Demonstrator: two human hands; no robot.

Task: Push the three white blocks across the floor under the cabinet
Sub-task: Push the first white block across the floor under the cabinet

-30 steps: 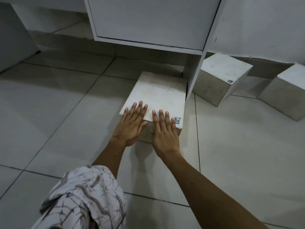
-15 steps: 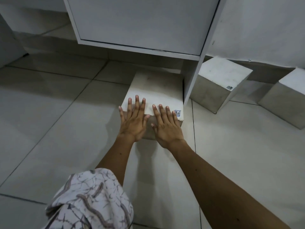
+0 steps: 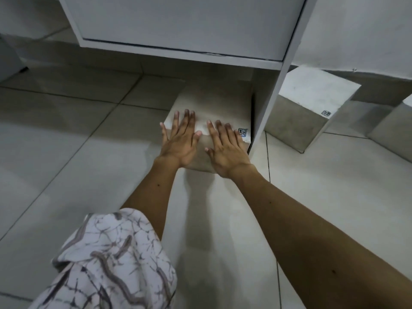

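Observation:
A white block (image 3: 214, 101) sits on the tiled floor, its far half in shadow beneath the white cabinet (image 3: 178, 23). My left hand (image 3: 180, 141) and my right hand (image 3: 225, 150) lie flat on its near top edge, fingers spread, palms against its front face. The block's right side runs close along the cabinet's side panel (image 3: 274, 92). A second white block (image 3: 312, 92) stands right of that panel, turned at an angle. A third block (image 3: 392, 126) is cut off at the right edge.
Grey floor tiles (image 3: 66, 141) stretch to the left and under the cabinet. A white wall (image 3: 356, 30) runs behind the two outer blocks. Patterned cloth (image 3: 111, 264) fills the lower left.
Both hands have slid the block forward, so more of it lies under the cabinet. My view has moved closer with it.

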